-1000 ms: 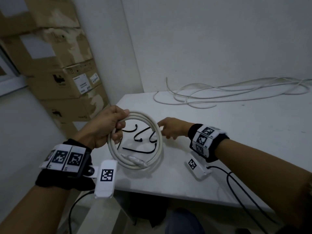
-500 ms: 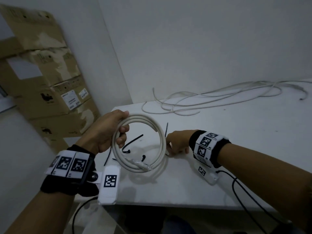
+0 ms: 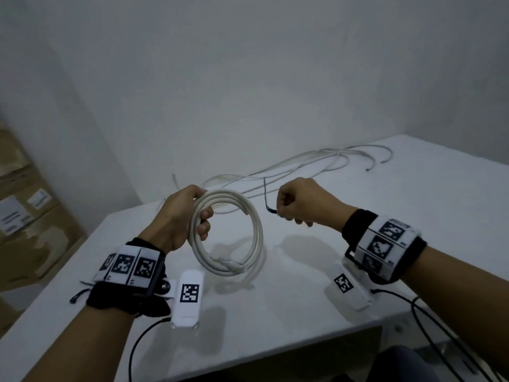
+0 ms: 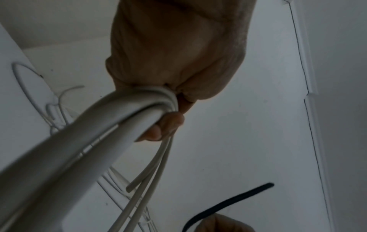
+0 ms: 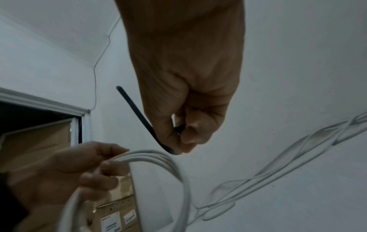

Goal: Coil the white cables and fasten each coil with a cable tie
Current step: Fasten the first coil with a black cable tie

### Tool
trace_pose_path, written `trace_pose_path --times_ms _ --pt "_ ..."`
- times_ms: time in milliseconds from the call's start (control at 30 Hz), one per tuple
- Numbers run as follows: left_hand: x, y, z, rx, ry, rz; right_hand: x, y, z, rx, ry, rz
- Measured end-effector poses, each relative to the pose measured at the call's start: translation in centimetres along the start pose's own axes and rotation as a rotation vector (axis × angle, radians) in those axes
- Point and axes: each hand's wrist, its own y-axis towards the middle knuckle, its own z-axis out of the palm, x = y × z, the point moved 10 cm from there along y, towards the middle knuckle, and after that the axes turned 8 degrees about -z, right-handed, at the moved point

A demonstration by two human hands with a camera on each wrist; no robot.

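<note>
head view, left to right. stacked cardboard boxes (image 3: 24,213) at far left against the wall, white labels on them. left hand (image 3: 180,216) raised above the white table (image 3: 289,307), fingers curled round the upper left of the white cable coil (image 3: 257,232), thumb on the outer side, clamped tight. coil several loops thick, standing roughly upright in the air, clear of the tabletop, shadow below it; connector end visible at the bottom of the loop. black band with square markers on the left wrist, white marker block under it. right of the coil, apart from it, right hand (image 3: 300,202) also lifted, fingers bunched, pinching a black cable tie (image 3: 265,195) near its lower end, free tail pointing up. same marker band on the right wrist. behind both hands, loose white cables (image 3: 316,161) sprawled uncoiled on the far part of the table near the wall.

left wrist view: fingers (image 4: 168,124) wrapped round bundled strands of coil (image 4: 111,119), one cut end hanging loose below; tie (image 4: 228,202) at lower right, held by the other hand.

right wrist view: thumb and fingertips (image 5: 188,136) closed on tie (image 5: 137,113), tail slanting up-left; left hand (image 5: 59,169) gripping coil (image 5: 158,158) just below; loose cables (image 5: 278,169) on table at right.
</note>
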Motion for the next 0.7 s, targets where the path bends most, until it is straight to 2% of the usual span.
trace_pose_path --times_ms 167,333,433,533,633,700 --pt "-1.4 1.0 4.4 0.047 0.042 0.025 -0.8 -3.0 2.0 0.198 -0.073 0.096" --pt "-2.4 0.2 7.9 0.068 0.161 0.058 -1.6 -2.8 4.2 0.197 0.049 0.209" --pt "-2.2 -0.1 8.9 0.067 0.219 0.054 0.0 -1.7 3.6 0.102 0.294 0.186" --pt "-1.9 -0.3 8.5 0.035 0.231 0.046 1.5 -0.9 2.0 -0.056 0.559 0.113" --pt "-1.8 -0.5 7.8 0.034 0.246 0.062 1.7 -0.8 0.4 -0.231 0.642 0.047" --pt "-2.0 -0.6 7.5 0.034 0.235 0.088 1.7 -1.1 0.0 -0.297 0.631 0.004"
